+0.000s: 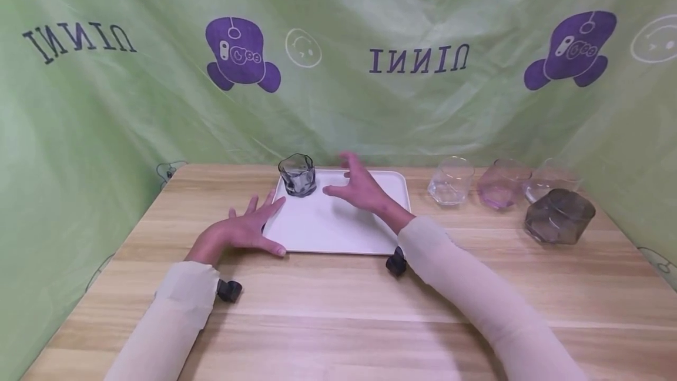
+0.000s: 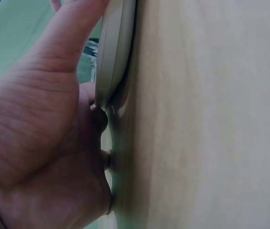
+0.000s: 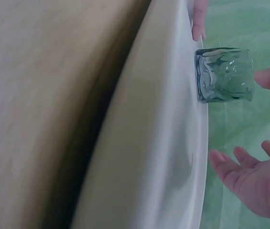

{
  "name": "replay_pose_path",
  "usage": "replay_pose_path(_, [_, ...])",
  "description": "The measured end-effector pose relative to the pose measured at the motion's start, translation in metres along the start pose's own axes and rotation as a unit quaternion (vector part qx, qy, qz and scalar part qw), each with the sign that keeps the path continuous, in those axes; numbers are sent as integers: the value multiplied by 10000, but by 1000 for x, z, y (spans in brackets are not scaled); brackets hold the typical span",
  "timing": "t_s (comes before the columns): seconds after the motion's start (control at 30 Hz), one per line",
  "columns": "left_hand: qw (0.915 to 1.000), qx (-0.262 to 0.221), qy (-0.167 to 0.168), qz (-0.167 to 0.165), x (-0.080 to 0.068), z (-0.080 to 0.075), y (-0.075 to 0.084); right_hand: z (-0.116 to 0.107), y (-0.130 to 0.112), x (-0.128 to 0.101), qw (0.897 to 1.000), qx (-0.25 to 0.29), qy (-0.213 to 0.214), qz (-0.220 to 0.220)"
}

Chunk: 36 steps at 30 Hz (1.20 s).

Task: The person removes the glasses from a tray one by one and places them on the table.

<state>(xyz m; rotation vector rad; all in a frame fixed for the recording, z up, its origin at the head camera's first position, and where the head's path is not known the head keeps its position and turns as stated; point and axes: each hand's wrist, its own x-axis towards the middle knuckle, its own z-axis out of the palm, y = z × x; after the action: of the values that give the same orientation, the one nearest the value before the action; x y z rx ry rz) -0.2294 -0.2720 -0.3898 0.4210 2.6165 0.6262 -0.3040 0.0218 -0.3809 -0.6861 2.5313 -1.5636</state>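
The left hand (image 1: 240,231) is laid flat, fingers straight, against the near left edge of the white tray (image 1: 338,228), seemingly to steady it. Farther in, the right hand (image 1: 359,188) hovers open over the tray, holding nothing. The dark glass (image 1: 298,174) stands upright at the tray's far left corner.

The left hand (image 2: 34,143) fills the near side of the view, palm toward the tray (image 2: 115,47), thumb stretched along the tray's pale rim and touching it. The tray lies flat on the wooden table (image 2: 211,119). Beyond the tray's rim a strip of green cloth (image 2: 10,38) shows
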Motion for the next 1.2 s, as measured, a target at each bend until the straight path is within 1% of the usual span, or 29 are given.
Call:
replay_pose_path(0.13, [10000,1,-36,-30,-1,-1,0,7,-3,4,9999,27,-115,106])
replay_pose_path(0.33, [10000,30,-37,5,-1,-1,1,19,-5,11,9998,64,-124,136])
replay_pose_path(0.53, [10000,50,-57,-31,-3,-1,1,31,-5,15,9995,59,-220,198])
replay_pose_path(0.7, [10000,44,-24,-13,-2,0,0,36,-7,18,9996,57,-170,221])
replay_pose_path(0.97, [10000,-18,-68,16,-2,-1,2,39,-7,24,9993,-74,-335,147])
replay_pose_path(1.07, [10000,-15,-62,-1,-2,-1,1,41,-8,27,9993,-157,-338,103])
replay_pose_path(1.2, [10000,26,-34,21,-2,-1,0,46,-9,32,9994,-106,-327,56])
